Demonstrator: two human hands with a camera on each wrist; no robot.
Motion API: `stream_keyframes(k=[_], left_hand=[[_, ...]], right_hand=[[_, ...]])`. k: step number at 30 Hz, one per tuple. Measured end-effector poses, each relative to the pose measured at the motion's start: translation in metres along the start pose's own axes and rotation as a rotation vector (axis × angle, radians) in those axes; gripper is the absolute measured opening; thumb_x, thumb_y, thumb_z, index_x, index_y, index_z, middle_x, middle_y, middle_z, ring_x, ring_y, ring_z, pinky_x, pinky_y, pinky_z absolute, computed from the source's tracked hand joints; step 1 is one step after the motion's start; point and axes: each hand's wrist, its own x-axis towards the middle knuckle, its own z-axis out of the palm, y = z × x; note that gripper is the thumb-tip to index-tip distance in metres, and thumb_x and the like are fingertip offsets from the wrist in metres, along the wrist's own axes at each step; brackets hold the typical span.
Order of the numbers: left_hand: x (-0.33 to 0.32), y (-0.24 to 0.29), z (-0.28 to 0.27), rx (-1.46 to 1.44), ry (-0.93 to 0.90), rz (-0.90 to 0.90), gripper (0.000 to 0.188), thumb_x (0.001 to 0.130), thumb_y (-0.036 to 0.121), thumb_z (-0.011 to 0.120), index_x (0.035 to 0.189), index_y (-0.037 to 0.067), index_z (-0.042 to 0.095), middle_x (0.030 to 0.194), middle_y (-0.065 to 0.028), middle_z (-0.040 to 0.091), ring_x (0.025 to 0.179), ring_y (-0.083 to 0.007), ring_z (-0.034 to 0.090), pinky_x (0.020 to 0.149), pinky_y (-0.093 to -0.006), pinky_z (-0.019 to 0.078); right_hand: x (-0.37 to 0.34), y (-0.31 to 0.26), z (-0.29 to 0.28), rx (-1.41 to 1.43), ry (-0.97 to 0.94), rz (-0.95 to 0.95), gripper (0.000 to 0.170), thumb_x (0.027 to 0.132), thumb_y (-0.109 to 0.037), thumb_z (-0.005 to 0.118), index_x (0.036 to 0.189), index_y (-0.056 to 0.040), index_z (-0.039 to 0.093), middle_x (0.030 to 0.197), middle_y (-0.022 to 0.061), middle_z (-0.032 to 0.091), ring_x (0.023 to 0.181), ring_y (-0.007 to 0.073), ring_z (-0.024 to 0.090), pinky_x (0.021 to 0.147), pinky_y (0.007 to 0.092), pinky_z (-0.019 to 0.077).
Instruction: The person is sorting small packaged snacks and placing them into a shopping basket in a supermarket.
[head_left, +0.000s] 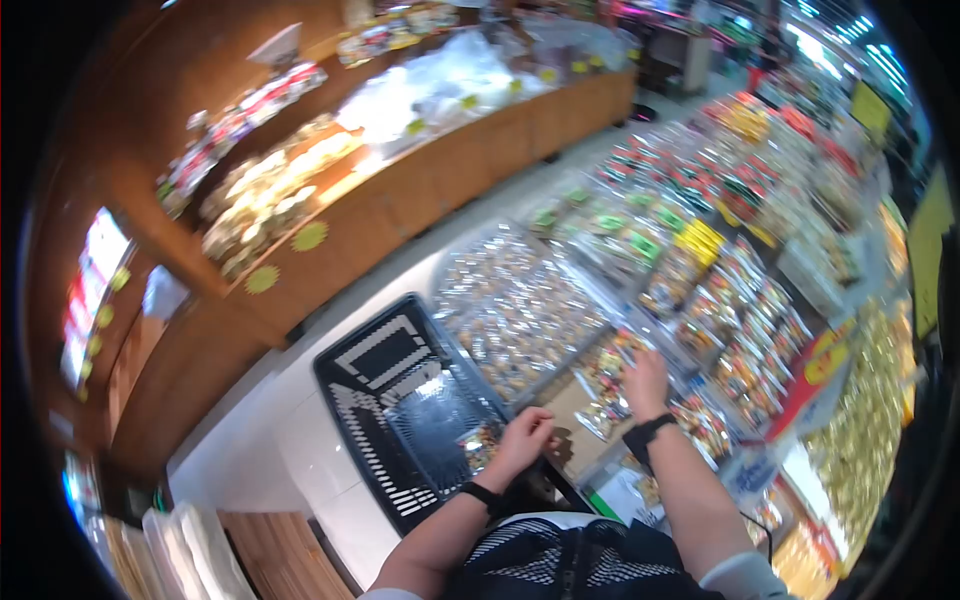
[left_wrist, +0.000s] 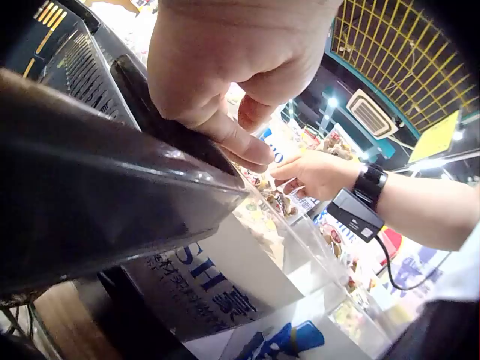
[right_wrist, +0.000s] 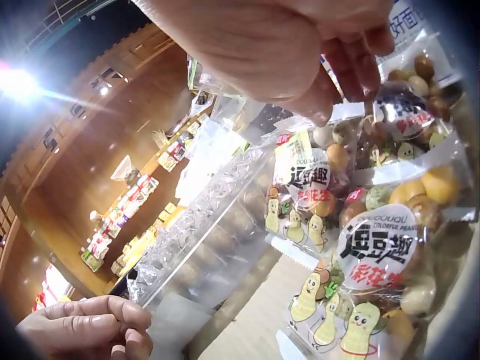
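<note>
My right hand [head_left: 645,385] reaches down into a display bin of small clear packets of coloured peanuts [right_wrist: 382,255]. In the right wrist view its fingertips are right at the top edge of a peanut packet [right_wrist: 401,112], thumb and fingers apart. My left hand [head_left: 525,440] hangs with loosely curled fingers over the near rim of a black shopping basket [head_left: 370,440], holding nothing. Inside the basket lies a small packet [head_left: 482,445] that looks like the peanut ones. In the left wrist view the basket's dark rim [left_wrist: 120,195] lies close below the left fingers.
Beside the peanuts, a wide bin [head_left: 520,310] holds many clear-wrapped sweets or snacks. More packaged snacks [head_left: 745,350] fill the bins to the right. A wooden display counter [head_left: 400,200] runs along the left, across a tiled aisle [head_left: 300,425]. Clear dividers [left_wrist: 300,255] edge the bins.
</note>
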Motion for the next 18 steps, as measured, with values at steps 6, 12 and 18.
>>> stream_keyframes(k=[6,12,18], left_hand=[[0.001,0.005,0.000,0.007,-0.025,-0.023,0.028,0.099,0.013,0.059,0.123,0.000,0.051,0.091,-0.0069,0.065,0.078,-0.0140,0.069,0.068,-0.0264,0.0558],[0.000,0.010,-0.001,0.003,-0.039,0.018,0.054,0.094,0.017,0.069,0.137,0.000,0.040,0.100,-0.0068,0.059,0.090,-0.0146,0.066,0.072,-0.0274,0.0561],[-0.004,0.022,-0.009,0.071,-0.092,0.142,0.070,0.091,0.022,0.074,0.147,0.004,0.035,0.139,-0.0096,0.049,0.120,-0.0169,0.054,0.104,-0.0328,0.0427]], right_hand=[[0.006,-0.004,0.003,0.143,-0.015,0.001,0.012,0.080,-0.006,0.070,0.078,-0.0042,0.059,0.085,0.0143,0.060,0.087,0.0343,0.057,0.079,0.0434,0.0466],[0.037,-0.036,-0.040,0.518,-0.303,-0.054,0.007,0.083,-0.001,0.065,0.082,-0.0012,0.058,0.070,0.0063,0.057,0.064,0.0176,0.058,0.061,0.0325,0.0459],[0.021,-0.077,-0.056,0.631,-0.774,-0.018,0.006,0.087,-0.004,0.065,0.086,-0.0019,0.060,0.072,-0.0002,0.058,0.062,0.0076,0.052,0.057,0.0263,0.0435]])
